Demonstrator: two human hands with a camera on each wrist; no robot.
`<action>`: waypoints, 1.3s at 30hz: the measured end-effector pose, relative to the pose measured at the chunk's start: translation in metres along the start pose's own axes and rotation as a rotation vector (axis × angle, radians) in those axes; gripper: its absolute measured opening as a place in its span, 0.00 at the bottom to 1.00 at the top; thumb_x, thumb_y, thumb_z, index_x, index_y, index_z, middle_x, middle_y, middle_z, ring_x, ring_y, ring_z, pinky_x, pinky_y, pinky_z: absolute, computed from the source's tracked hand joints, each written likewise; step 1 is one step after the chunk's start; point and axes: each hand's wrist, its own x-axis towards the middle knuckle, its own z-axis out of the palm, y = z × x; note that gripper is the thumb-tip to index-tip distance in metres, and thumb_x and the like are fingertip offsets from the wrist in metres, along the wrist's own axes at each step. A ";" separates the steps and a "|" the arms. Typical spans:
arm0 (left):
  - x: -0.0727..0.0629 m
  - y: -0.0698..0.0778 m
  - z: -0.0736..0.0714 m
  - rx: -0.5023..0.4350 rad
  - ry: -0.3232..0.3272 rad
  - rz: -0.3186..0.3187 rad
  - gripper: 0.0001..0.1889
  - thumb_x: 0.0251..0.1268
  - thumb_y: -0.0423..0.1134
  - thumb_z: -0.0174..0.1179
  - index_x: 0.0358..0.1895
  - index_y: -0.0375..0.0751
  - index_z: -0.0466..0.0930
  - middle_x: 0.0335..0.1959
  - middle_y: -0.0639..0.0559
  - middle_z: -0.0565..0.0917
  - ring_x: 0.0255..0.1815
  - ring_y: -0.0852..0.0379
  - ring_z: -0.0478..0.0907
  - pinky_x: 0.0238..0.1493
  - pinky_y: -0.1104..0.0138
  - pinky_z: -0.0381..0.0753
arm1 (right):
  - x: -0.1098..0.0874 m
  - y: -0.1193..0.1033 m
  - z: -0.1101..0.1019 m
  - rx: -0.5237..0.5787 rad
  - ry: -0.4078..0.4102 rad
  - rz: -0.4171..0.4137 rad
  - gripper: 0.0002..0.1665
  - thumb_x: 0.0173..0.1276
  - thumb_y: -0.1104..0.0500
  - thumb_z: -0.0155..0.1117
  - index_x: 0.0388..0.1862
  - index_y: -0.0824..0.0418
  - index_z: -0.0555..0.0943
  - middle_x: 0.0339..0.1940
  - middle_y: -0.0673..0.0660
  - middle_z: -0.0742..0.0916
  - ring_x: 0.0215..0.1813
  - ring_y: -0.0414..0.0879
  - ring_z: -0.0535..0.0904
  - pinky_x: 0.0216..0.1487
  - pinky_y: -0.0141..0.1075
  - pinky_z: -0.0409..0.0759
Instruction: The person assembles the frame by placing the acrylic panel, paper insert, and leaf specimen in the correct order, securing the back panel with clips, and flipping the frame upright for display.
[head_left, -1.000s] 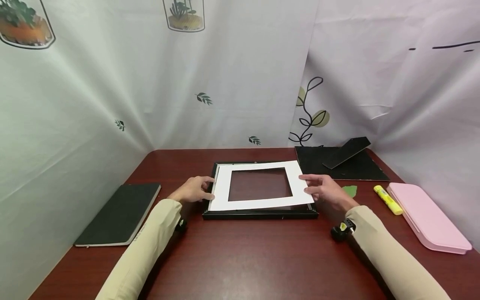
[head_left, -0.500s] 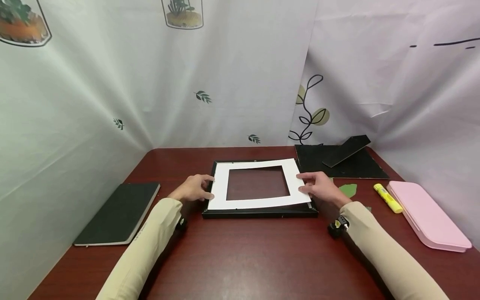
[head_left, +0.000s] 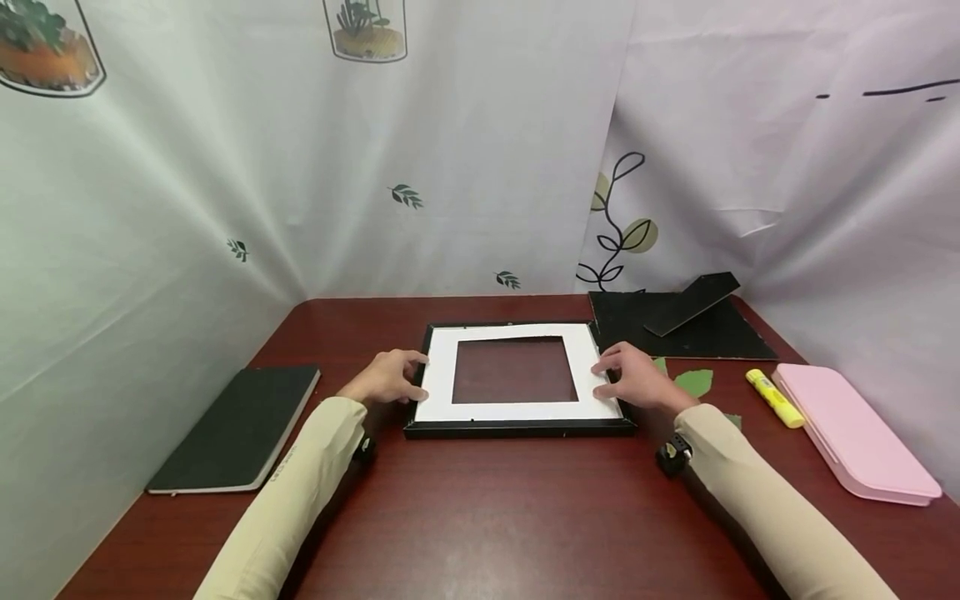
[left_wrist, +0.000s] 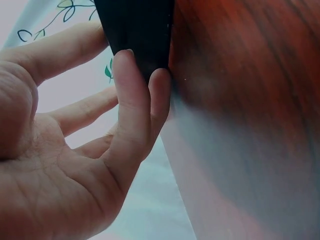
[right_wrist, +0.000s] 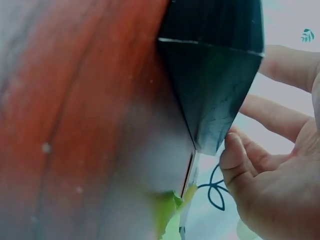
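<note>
A white picture mat (head_left: 517, 411) with a rectangular opening lies inside a black picture frame (head_left: 517, 429) on the table. My left hand (head_left: 386, 377) holds the frame's left edge. In the left wrist view, its fingers (left_wrist: 132, 95) bend against the frame's dark outer side. On the opposite edge, my right hand (head_left: 637, 379) rests its thumb and fingertips on the mat's right border. The right wrist view has that hand (right_wrist: 280, 170) beside the frame's corner (right_wrist: 210, 90), some fingers reaching over the top. The fingertips on the mat are hidden in both wrist views.
A black backing board (head_left: 720, 337) with a raised stand leg (head_left: 693, 304) lies back right. Green leaves (head_left: 693, 382), a yellow glue stick or marker (head_left: 775, 398) and a pink case (head_left: 858, 433) sit at right. A dark notebook (head_left: 236, 429) lies left.
The mat's right side has come down from a tilt and now lies flat in the frame. My right hand has shifted slightly left with it; my left hand has stayed put.
</note>
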 end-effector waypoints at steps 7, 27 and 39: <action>0.003 0.004 -0.001 0.032 -0.066 -0.007 0.32 0.59 0.30 0.70 0.69 0.35 0.72 0.38 0.41 0.77 0.26 0.57 0.78 0.33 0.65 0.85 | 0.001 -0.001 -0.001 -0.043 -0.013 -0.007 0.30 0.63 0.57 0.72 0.61 0.72 0.79 0.60 0.74 0.75 0.53 0.63 0.77 0.52 0.55 0.77; 0.004 0.004 0.001 0.028 -0.114 0.007 0.32 0.62 0.31 0.68 0.71 0.34 0.70 0.32 0.48 0.69 0.28 0.57 0.72 0.35 0.64 0.85 | -0.003 -0.012 0.008 -0.158 -0.111 -0.114 0.25 0.66 0.49 0.69 0.61 0.50 0.82 0.74 0.78 0.64 0.73 0.77 0.54 0.61 0.73 0.64; 0.004 0.004 -0.001 -0.006 -0.113 -0.016 0.33 0.61 0.30 0.69 0.71 0.35 0.70 0.35 0.46 0.69 0.30 0.56 0.72 0.37 0.63 0.87 | -0.006 -0.030 0.010 -0.128 -0.166 -0.205 0.17 0.57 0.44 0.77 0.29 0.49 0.77 0.68 0.68 0.73 0.71 0.68 0.60 0.60 0.65 0.66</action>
